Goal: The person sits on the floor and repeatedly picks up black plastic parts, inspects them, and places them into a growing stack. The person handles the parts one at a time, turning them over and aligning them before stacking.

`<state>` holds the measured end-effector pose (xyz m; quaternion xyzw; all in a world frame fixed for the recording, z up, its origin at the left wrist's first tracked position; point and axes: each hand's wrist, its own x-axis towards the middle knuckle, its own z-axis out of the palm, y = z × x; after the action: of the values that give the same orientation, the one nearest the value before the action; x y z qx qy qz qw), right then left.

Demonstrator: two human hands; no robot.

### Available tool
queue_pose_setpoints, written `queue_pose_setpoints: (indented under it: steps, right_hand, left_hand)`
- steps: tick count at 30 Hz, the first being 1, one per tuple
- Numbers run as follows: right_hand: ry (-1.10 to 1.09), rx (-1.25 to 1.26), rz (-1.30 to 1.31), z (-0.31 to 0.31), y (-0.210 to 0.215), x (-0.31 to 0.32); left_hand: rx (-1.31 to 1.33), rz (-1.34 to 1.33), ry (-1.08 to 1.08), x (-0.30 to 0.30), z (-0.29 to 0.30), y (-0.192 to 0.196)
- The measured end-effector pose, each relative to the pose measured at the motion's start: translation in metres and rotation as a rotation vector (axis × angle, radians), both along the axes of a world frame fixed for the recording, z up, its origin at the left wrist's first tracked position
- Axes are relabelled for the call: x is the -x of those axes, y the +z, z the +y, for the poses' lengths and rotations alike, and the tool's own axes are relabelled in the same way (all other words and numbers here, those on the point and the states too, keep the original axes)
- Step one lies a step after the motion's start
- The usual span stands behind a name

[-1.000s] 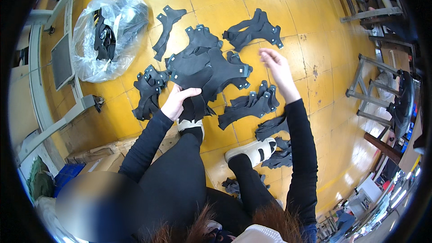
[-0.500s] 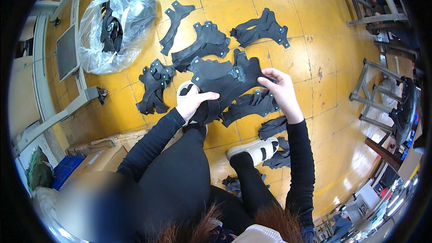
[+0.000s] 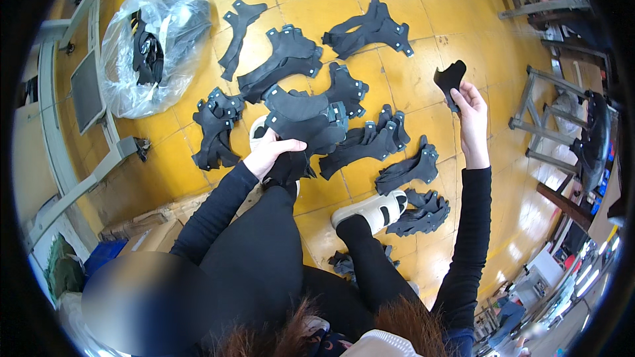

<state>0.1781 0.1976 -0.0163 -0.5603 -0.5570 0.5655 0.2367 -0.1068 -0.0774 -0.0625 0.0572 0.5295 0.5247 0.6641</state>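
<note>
My left hand is closed on a stack of black Y-shaped fabric pieces, thumb on top, held above my left shoe. Out to the right, my right hand pinches a single black fabric piece by its lower end, well apart from the stack. Small pale labels show on many of the pieces. Around the hands, more black pieces lie on the floor in piles: one left of the stack, one beyond it, one to its right, and another nearer my right shoe.
A clear plastic bag holding black pieces stands at the far left, beside a grey metal frame. Wooden stools line the right side. My cream sandal rests on the yellow tiled floor near further piles.
My right hand has moved away to the right, taking one black piece off the stack. My left hand stays near its place with the other pieces, and the view has shifted slightly.
</note>
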Motion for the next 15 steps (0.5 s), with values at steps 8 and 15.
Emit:
queue_pose_setpoints:
  steps: [8, 15]
  right_hand:
    - [0.12, 0.037, -0.248, -0.025, 0.013, -0.041]
    - [0.075, 0.092, -0.411, -0.058, 0.014, -0.125]
  left_hand:
    - [0.014, 0.021, -0.069, -0.005, -0.001, 0.0]
    - [0.051, -0.006, -0.069, -0.007, -0.001, -0.003]
